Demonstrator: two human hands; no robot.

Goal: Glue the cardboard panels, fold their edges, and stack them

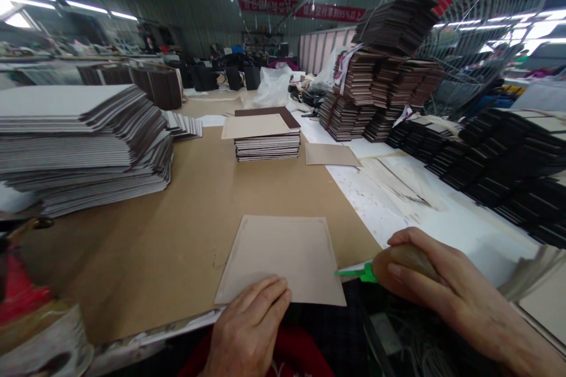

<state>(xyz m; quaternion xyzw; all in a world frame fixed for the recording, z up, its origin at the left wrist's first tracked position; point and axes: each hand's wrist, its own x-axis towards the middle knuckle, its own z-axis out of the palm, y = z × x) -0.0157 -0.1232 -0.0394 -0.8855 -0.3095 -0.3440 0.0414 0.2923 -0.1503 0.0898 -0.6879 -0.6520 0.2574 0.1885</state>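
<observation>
A beige rectangular sheet [287,253] lies at the front edge of the brown board, its near edge jutting past it. Faint lines run along its sides and far edge. My left hand [254,321] rests flat on its near edge, fingers stretched out. In my right hand [435,283] is a brownish squeeze bottle [404,259] with a green nozzle, gripped with the fingers wrapped round it. The nozzle tip points left, at the sheet's right edge; whether it touches cannot be made out.
Ahead stands a stack of dark-edged panels [267,147] with a beige sheet on top. A tall pile of white-faced panels [79,147] is at left. Brown stacks [367,94] and black bundles [499,159] line the right side. A wire fan guard [469,29] rises behind them.
</observation>
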